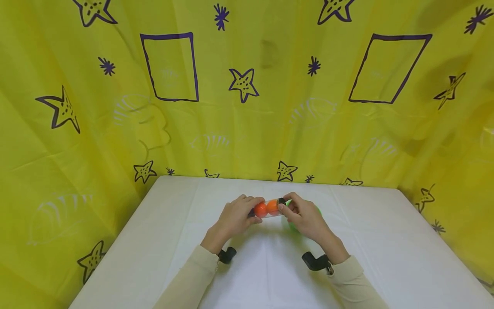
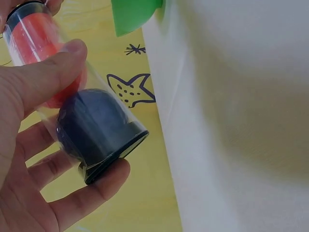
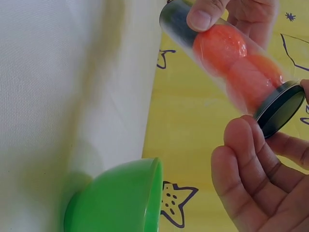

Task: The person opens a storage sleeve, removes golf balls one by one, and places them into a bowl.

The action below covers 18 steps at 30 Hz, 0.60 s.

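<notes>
On my feeds I'm seeing a clear tube (image 3: 231, 64) letting orange balls (image 3: 222, 49) and one very dark bluish ball (image 2: 91, 121) show through, its end caps (image 3: 281, 110) showing black, and a plain bright green bowl (image 3: 113, 198). I'm also picking out a plain white counter (image 1: 266, 274), plain beige sleeves (image 1: 191, 277) and black wrist mounts (image 1: 315, 261). A yellow curtain (image 1: 270, 128) is carrying a pattern of dark purple stars (image 1: 244, 84) dotted inside, spiky little purple bursts (image 1: 221, 17) and hollow purple rectangles (image 1: 170, 68), and I'm making out pale striped shapes (image 1: 314, 110) showing faintly against the yellow.
</notes>
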Motion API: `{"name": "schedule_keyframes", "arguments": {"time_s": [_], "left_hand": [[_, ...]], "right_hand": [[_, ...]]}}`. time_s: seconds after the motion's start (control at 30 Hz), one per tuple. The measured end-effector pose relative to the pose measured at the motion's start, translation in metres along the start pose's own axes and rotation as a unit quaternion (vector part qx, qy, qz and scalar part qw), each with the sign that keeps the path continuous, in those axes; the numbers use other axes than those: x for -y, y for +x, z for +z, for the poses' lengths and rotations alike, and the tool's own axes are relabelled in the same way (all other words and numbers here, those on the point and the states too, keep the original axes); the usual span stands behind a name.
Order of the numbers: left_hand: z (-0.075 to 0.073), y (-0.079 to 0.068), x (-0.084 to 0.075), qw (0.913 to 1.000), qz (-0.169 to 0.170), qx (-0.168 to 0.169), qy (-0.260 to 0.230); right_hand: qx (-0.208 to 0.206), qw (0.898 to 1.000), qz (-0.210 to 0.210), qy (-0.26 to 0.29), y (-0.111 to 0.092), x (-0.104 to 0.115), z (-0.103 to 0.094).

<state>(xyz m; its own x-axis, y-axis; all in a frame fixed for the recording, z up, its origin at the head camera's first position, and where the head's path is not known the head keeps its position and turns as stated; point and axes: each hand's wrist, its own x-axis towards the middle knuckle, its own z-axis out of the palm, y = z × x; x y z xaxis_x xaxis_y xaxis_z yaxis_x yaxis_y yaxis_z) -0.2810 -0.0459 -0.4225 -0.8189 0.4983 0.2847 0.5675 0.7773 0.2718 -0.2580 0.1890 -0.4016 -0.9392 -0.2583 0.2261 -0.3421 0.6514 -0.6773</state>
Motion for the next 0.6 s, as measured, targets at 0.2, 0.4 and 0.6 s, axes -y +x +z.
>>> {"name": "schedule_keyframes", "arguments": {"time_s": [0.2,0.4,0.6], "left_hand": [[-0.005,-0.001,0.004,0.9999,0.011,0.008,0.008],[-0.009,-0.003,0.005,0.9996,0.012,0.023,-0.014],[-0.013,-0.003,0.006,0.9985,0.008,0.04,-0.036]], "right_hand": [[-0.003,0.999,-0.029,-0.021,0.001,0.0,0.001],[-0.008,0.998,-0.053,-0.039,0.001,-0.002,0.003],[-0.008,0.996,-0.071,-0.049,0.001,-0.003,0.004]]}}
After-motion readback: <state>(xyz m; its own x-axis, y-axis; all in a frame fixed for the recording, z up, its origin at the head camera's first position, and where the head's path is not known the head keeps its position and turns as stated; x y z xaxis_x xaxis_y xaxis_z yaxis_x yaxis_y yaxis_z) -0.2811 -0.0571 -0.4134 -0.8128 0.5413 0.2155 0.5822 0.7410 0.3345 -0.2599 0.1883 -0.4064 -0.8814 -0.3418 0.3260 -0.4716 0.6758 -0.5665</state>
